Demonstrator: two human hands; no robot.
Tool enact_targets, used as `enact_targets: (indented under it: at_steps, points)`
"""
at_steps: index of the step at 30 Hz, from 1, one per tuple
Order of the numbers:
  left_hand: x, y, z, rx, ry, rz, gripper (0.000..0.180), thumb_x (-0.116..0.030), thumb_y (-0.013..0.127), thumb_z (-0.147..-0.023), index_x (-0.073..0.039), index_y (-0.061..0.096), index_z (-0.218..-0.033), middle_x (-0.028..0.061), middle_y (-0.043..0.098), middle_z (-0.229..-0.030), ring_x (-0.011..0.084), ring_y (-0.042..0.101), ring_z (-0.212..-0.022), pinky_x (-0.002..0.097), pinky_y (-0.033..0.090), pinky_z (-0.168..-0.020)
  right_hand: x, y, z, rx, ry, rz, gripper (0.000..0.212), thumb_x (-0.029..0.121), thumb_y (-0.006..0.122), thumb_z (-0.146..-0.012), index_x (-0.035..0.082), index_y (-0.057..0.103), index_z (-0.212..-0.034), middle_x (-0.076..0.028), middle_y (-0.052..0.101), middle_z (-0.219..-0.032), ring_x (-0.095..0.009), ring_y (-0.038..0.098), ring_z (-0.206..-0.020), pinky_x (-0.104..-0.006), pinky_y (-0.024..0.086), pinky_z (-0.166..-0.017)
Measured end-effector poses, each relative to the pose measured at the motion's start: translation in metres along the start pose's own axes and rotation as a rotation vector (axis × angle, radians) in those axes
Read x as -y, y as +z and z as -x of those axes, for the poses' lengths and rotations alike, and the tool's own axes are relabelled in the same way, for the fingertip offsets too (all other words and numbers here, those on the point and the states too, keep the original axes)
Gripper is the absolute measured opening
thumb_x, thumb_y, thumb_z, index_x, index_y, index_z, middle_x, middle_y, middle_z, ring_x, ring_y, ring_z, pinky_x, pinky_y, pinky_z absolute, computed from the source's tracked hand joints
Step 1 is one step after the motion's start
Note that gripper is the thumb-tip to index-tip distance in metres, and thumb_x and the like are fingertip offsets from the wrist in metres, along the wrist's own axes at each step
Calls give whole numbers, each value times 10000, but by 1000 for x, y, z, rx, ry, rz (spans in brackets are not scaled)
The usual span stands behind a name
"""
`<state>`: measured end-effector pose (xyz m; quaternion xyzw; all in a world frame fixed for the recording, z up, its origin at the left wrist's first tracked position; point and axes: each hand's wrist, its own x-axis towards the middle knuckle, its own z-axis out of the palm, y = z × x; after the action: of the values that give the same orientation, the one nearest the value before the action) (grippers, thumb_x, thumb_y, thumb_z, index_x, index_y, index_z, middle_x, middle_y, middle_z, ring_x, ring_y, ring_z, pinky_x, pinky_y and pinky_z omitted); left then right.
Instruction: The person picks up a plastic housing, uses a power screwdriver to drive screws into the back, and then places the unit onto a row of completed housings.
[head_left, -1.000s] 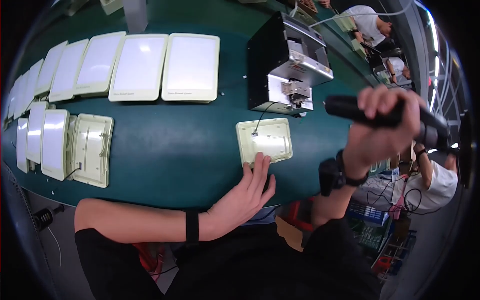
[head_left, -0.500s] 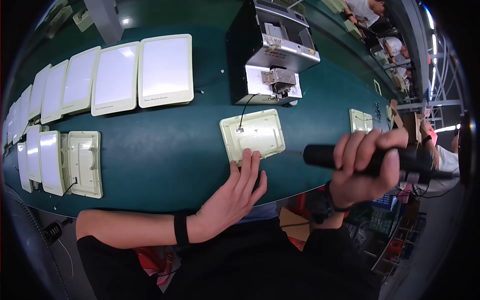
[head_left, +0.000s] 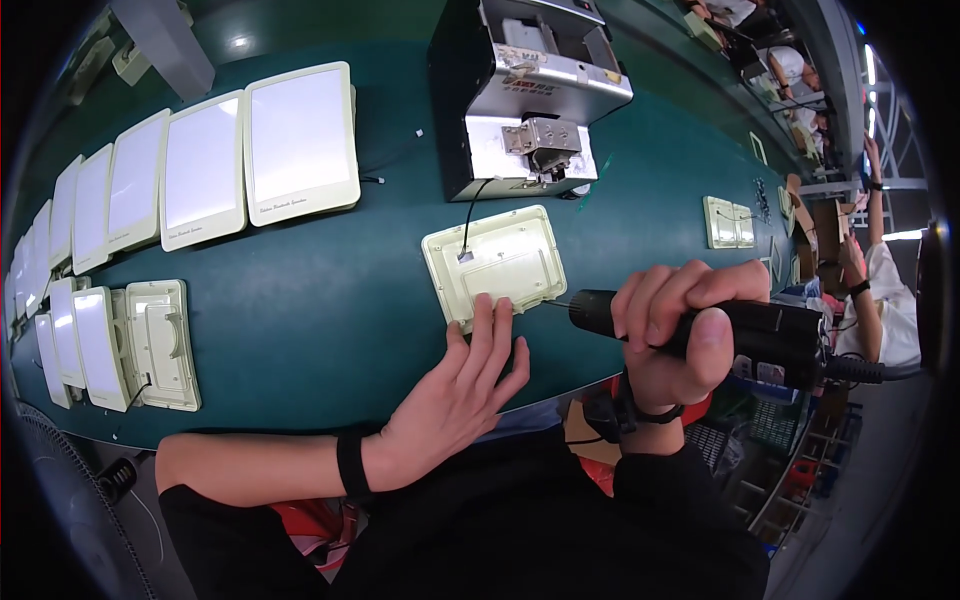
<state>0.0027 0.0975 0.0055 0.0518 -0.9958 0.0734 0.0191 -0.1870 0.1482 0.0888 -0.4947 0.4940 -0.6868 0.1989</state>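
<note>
A cream plastic housing (head_left: 512, 253) lies open side up on the green table, a short black cable with a white plug resting in it. My left hand (head_left: 462, 378) lies on its near edge with fingers stretched and a little apart. In my right hand (head_left: 685, 325) is a black corded electric screwdriver (head_left: 750, 342), fingers wrapped round its body. Its thin bit points left and reaches the housing's near right corner; whether it touches cannot be made out.
Beyond the housing stands a black and silver machine (head_left: 545, 110). White-faced panels (head_left: 300, 140) line the far left, with smaller panels and an open housing (head_left: 160, 340) below them. To the right lie small cream parts (head_left: 728, 222) and screws (head_left: 762, 200). A person (head_left: 880, 300) works at the far right.
The screwdriver has moved left and its bit now meets the housing's corner region. My left hand stays on the housing. The whole view has shifted slightly.
</note>
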Motion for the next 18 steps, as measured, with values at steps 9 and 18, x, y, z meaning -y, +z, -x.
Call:
enact_targets:
  at_steps: [9,18]
  points:
    - [2,-2,-1,-45,-12,4,835,-665,643,-889,-60,525,-1452,355,453,-1524,494,489,-1378,467,478,-1074,-4,1,1,18,-20,13,239,295,572,-1020,92,449,-1038,-41,449,-647,-142,424,-476,-334,413,-461]
    - [38,15,-22,-361,-171,417,719,-470,707,-905,-6,532,-1426,254,522,-1454,445,491,-1345,489,425,-1105,19,34,-87,-36,-284,-190,160,185,591,-1022,63,501,-1071,-41,466,-647,-142,420,-482,-339,415,-476]
